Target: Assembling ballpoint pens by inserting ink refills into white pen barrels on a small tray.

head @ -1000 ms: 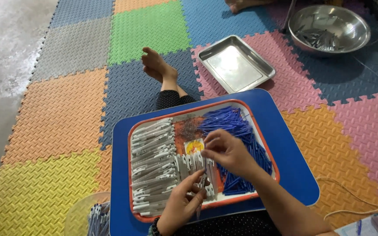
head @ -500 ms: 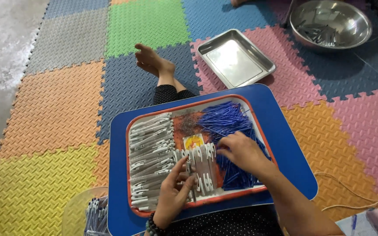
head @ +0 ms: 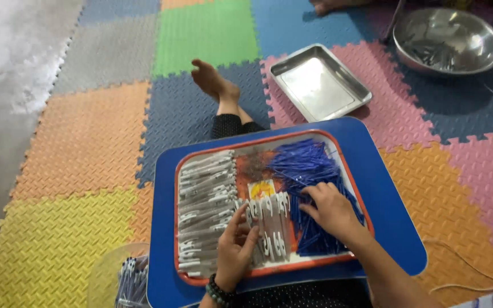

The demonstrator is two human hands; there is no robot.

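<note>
A blue rectangular lap board [head: 383, 188] is seen across the person's legs, and on it an orange-rimmed shallow tray [head: 269, 271] is set square. Down the tray's left side a stack of white pen barrels with clips [head: 203, 211] is laid in rows; on the right a heap of thin blue refill tubes [head: 303, 168] is piled. Between them, a short row of white pen barrels [head: 269, 228] is lined up side by side — and that is where the left hand [head: 235, 251] is placed, fingers curled loosely with the tips touching the row's near-left end; whether anything is pinched there cannot be told. A dark bead bracelet [head: 219, 292] is worn at that wrist. The right hand [head: 332, 211] is laid palm-down on the blue tubes, fingers bent into the heap — a grip on any single tube cannot be made out. Beyond the board, a bare foot [head: 215, 82] is stretched out on the coloured interlocking foam floor mats [head: 87, 137]. An empty rectangular steel tray [head: 319, 82] is seen just past the board, and a round steel bowl [head: 449, 40] holding small metal parts is placed well apart at the upper right. A clear plastic container [head: 118, 276] with more pen parts is tucked at the board's lower left.
</note>
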